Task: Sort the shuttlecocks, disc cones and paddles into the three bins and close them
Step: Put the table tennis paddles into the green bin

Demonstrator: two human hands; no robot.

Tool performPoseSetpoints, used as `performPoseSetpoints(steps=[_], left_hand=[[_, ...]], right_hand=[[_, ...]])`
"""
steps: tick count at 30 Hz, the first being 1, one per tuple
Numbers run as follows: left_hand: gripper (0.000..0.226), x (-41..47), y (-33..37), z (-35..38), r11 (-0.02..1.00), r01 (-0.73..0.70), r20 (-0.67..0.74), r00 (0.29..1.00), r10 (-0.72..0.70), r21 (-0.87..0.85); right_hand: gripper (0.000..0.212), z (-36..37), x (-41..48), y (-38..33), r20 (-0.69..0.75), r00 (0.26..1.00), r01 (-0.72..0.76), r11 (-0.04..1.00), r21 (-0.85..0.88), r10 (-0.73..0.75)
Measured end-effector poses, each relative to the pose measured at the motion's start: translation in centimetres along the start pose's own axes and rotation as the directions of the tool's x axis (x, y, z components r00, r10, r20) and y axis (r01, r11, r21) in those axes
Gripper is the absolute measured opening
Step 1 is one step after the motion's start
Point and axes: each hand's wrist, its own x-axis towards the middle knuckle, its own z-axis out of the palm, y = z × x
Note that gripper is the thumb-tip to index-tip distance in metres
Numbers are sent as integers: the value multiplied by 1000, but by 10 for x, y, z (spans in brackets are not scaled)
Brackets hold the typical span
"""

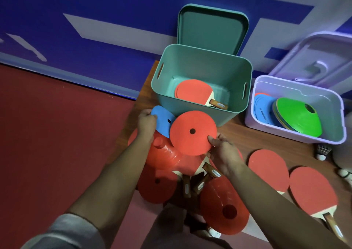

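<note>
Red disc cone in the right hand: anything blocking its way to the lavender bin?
Nothing visible blocks it. The red disc cone in the right hand has bare tabletop between it and the lavender bin, whose lid is propped open behind. Only the near corner of the teal bin sits close beside that path.

Teal bin (190,107) & lid (211,29): smooth matt plastic. Lilac bin (297,134): plastic, slightly glossier. Red disc cone (192,121), blue disc cone (163,117): thin smooth matt plastic. Paddles (312,189): matt red rubber faces, varnished wood handles. Worktop (240,134): wood-grain, low sheen. Sleeve (62,233): grey cloth.
</note>
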Motion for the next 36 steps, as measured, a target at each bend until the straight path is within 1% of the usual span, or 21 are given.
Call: performPoseSetpoints(steps=[2, 4, 7, 9, 10, 13, 15, 16, 17, 18, 20, 21, 22, 23, 25, 26, 27, 29, 33, 35, 36], left_hand=[[23, -14, 3, -8, 992, 41, 51, 998, -35, -119], [25, -32, 5, -18, 970, 107, 173, 982, -70, -217], [28, -61, 2, -23, 924, 205, 314, 944, -100, -324], [35, -81, -3, -20, 910, 235, 378, 921, -96, -341], [37, -90, -5, -18, 911, 239, 409, 908, -88, -336], [34, -126, -7, 2, 906, 273, 503, 860, -80, -322], [30, -153, -7, 17, 890, 348, 562, 816, -134, -293], [26, -165, -11, 24, 901, 345, 585, 800, -135, -263], [18, -173, -16, 28, 928, 294, 582, 806, -111, -230], [19, -181, -21, 32, 949, 228, 559, 826, -71, -216], [34, -187, -29, 33, 961, 166, 496, 868, -36, -222], [36, -191, -31, 32, 959, 155, 455, 890, -31, -238], [37, -192, -34, 30, 954, 151, 413, 910, -32, -260], [36, -192, -36, 27, 949, 147, 379, 925, -32, -280], [36, -193, -42, 18, 942, 136, 331, 943, -28, -307], [36, -194, -45, 14, 942, 127, 311, 950, -25, -311], [37, -195, -49, 9, 944, 122, 295, 955, -28, -307], [39, -200, -55, 1, 943, 119, 272, 962, -32, -310], [44, -208, -65, -18, 940, 131, 257, 965, -49, -315], [44, -210, -65, -26, 936, 148, 272, 961, -60, -319], [43, -209, -63, -30, 935, 154, 286, 956, -60, -318]], right_hand=[[13, 3, -1, -1, 39, 999, -38, 998, 51, 36], [12, 7, -5, -2, 62, 996, -75, 993, 87, 69], [10, 8, -17, 0, 3, 999, -41, 999, -10, 41], [1, 2, -29, 1, -75, 995, 53, 986, -159, -65], [3, -3, -33, 0, -98, 988, 93, 973, -209, -116], [9, -25, -49, -4, -82, 991, 90, 972, -219, -110], [17, -44, -57, -3, -78, 987, 107, 938, -330, -141], [19, -53, -64, -3, -74, 982, 130, 910, -394, -173], [20, -62, -70, -3, -51, 978, 161, 886, -434, -202], [17, -70, -77, -3, -19, 975, 189, 874, -448, -220], [10, -87, -86, 0, 12, 970, 218, 841, -494, -244], [16, -100, -86, 5, 1, 966, 212, 789, -576, -259], [28, -112, -87, 10, -4, 966, 179, 681, -710, -257], [46, -123, -89, 16, -19, 972, 112, 529, -841, -235], [88, -143, -91, 39, -71, 981, -25, 247, -969, -181], [99, -150, -94, 50, -92, 984, -65, 171, -983, -156], [101, -153, -96, 59, -106, 985, -89, 125, -988, -137], [94, -155, -97, 73, -132, 986, -120, 118, -986, -104], [81, -157, -88, 86, -160, 981, -131, 234, -964, -113], [69, -159, -86, 86, -102, 985, -71, 220, -973, -136], [57, -158, -88, 83, -74, 987, -46, 186, -981, -144]])
